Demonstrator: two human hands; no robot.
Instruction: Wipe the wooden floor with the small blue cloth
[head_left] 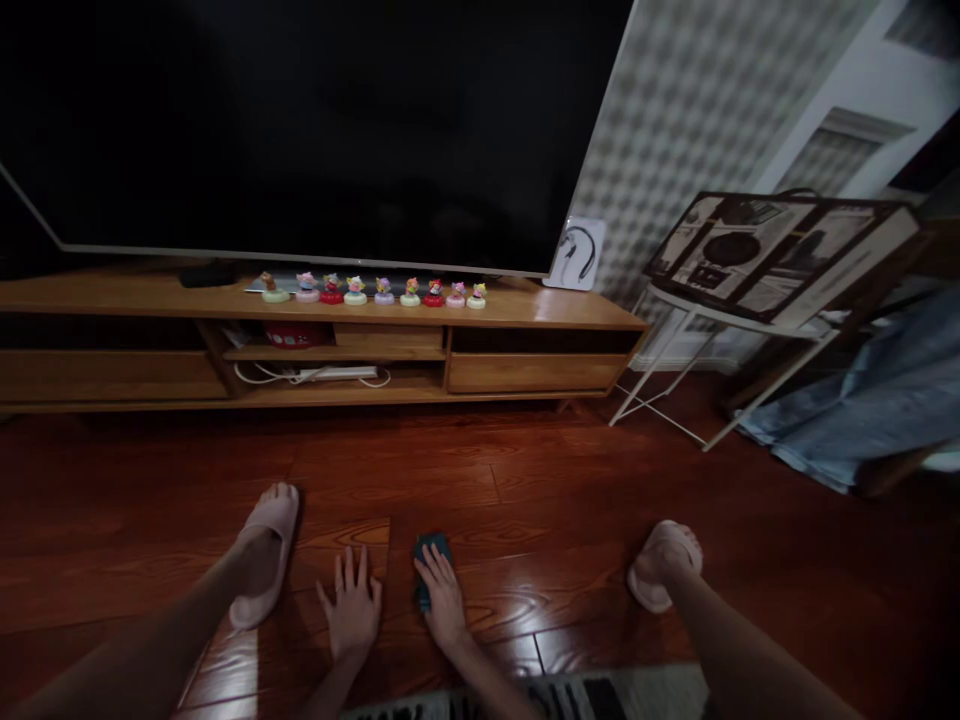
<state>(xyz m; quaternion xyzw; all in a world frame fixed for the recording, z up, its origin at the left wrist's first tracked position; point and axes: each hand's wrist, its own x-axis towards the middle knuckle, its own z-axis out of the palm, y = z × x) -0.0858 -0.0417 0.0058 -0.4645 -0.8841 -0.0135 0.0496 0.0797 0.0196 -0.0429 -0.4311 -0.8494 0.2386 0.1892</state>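
Note:
My left hand [352, 612] lies flat on the red-brown wooden floor [555, 500], its fingers stretched out and spread, with nothing in it. To its right, my right hand [445, 602] rests with fingers extended on top of a dark green folded cloth [433, 544]. The cloth lies against the floor and shows past the fingertips and along the hand's left side; the palm hides the rest of it.
Ahead runs a low wooden TV cabinet [540, 375] with several small figurines [355, 290] along its top, before a large dark television [337, 130]. A boxed item [780, 250] stands on a white-legged stool [667, 325] at right. My slippered feet flank my hands; a patterned rug [652, 690] lies near me.

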